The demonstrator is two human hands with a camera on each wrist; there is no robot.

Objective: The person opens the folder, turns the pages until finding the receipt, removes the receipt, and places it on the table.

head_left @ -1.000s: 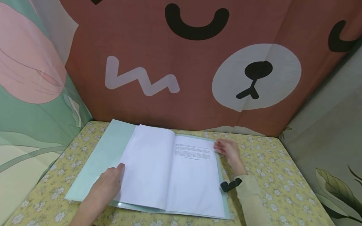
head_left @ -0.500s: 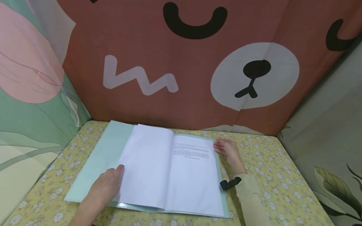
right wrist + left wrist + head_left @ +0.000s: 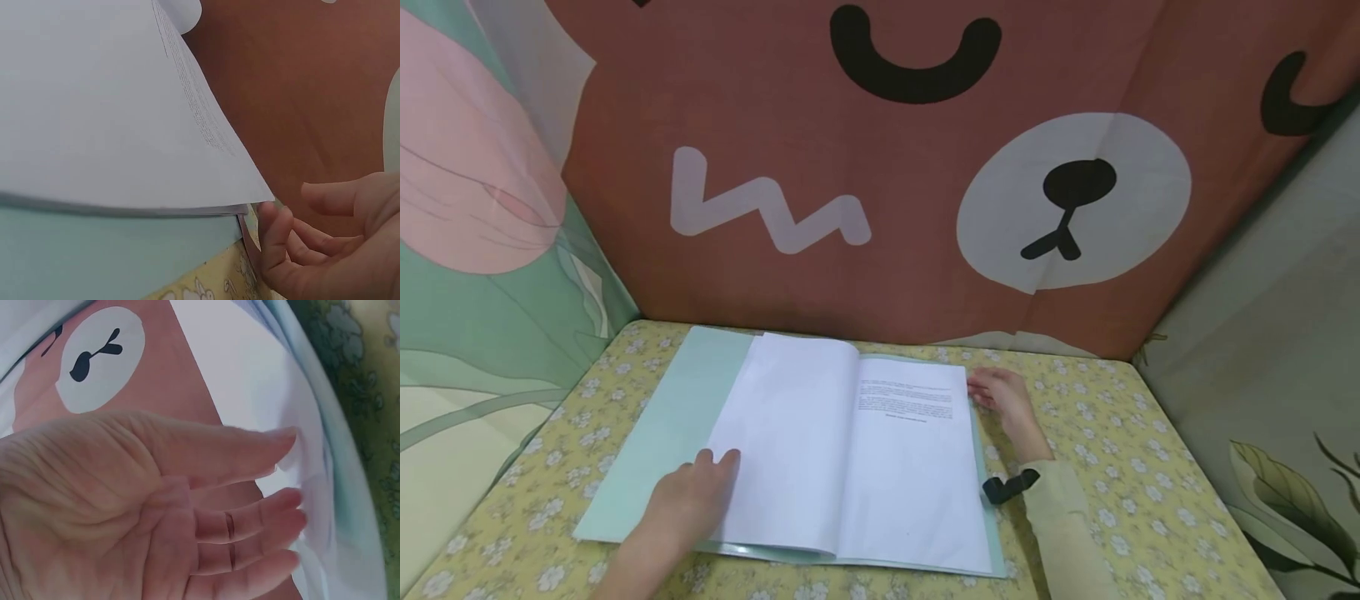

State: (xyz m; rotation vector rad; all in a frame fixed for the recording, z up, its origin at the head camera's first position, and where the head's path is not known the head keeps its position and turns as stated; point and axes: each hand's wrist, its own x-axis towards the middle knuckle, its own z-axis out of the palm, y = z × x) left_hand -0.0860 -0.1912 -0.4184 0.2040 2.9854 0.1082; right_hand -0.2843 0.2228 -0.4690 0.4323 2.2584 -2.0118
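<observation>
A mint-green folder (image 3: 658, 425) lies spread on the table with a stack of paper in it. Its turned left-hand page (image 3: 782, 442) is blank, while the right-hand page (image 3: 917, 492) carries a short printed text near the top. My left hand (image 3: 688, 504) rests at the blank page's outer edge, thumb and fingers apart and loosely extended in the left wrist view. At the upper right corner of the printed page is my right hand (image 3: 1009, 408). In the right wrist view its fingertips (image 3: 275, 219) are right at the paper's corner, the thumb standing away from them.
A yellow floral cloth (image 3: 1112, 467) covers the table. Behind it hangs a brown curtain (image 3: 910, 275) with a bear print, and patterned fabric encloses both sides. A black strap (image 3: 1011, 486) sits on the right wrist.
My left hand has shifted slightly right over the blank page's edge, its fingers more spread. The folder's left cover has sunk a little. My right hand stays at the corner.
</observation>
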